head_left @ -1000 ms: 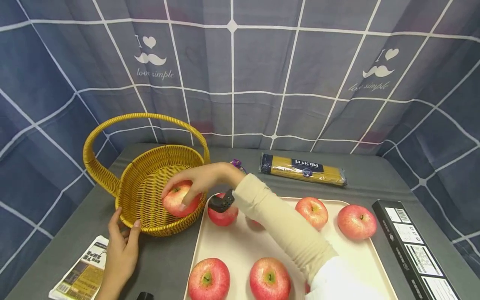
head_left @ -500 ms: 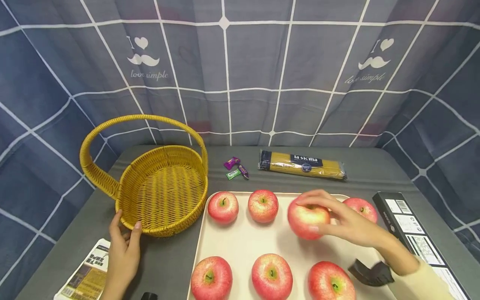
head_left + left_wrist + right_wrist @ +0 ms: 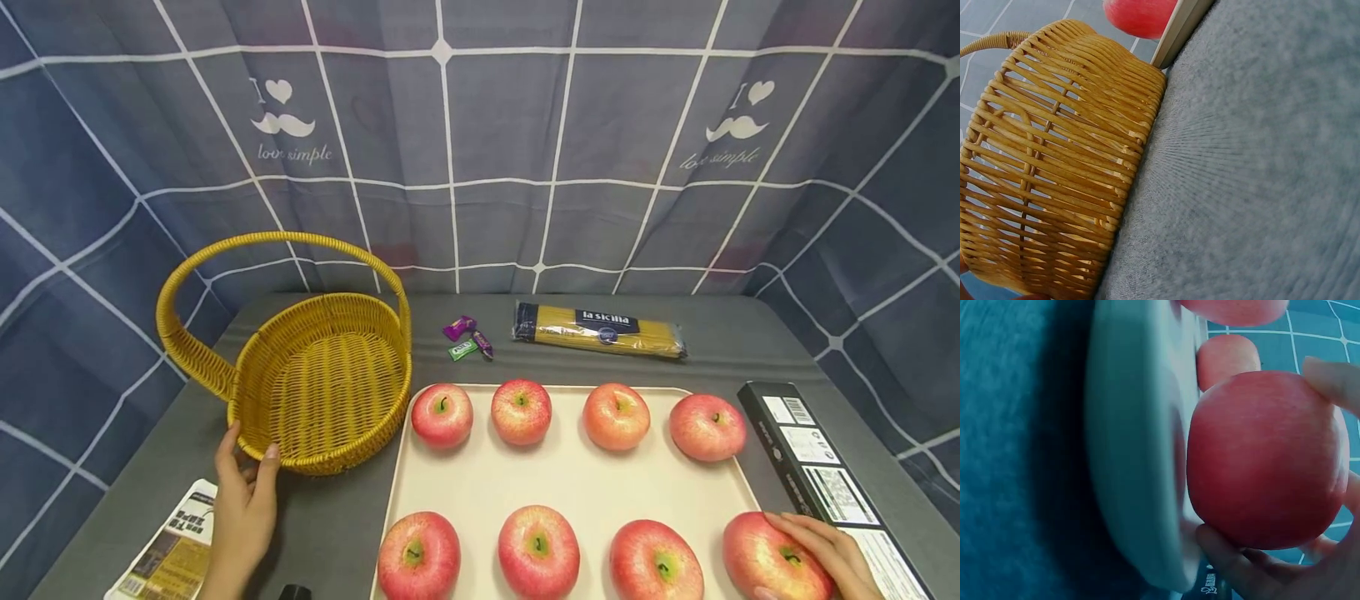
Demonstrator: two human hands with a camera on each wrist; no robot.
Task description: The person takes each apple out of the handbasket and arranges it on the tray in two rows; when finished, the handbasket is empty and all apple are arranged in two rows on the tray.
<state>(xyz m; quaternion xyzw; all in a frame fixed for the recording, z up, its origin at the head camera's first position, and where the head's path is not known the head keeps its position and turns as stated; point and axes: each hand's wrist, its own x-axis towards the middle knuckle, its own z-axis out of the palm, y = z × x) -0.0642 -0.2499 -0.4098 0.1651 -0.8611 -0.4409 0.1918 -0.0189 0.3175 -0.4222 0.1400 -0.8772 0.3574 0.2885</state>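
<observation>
The yellow wicker basket [image 3: 330, 392] with a tall hoop handle stands at the left, holding nothing. My left hand [image 3: 243, 517] grips its front left rim with thumb and fingers; only fingertips show at the lower left corner of the left wrist view. A cream tray [image 3: 480, 487] to the right carries several red apples in two rows. My right hand [image 3: 832, 550] holds an apple [image 3: 1266, 459] at the tray's front right corner, thumb and fingers around its sides. Whether this apple touches the tray cannot be told.
Behind the tray lie a few wrapped candies [image 3: 468, 337] and a spaghetti packet [image 3: 600, 331]. A long black box [image 3: 825, 475] runs along the tray's right side. A printed pouch [image 3: 168, 546] lies by my left forearm. A blue checked curtain [image 3: 495, 142] hangs behind.
My right hand has carried the apple from over the basket, across the tray, to its front right corner. My left hand stays on the basket rim.
</observation>
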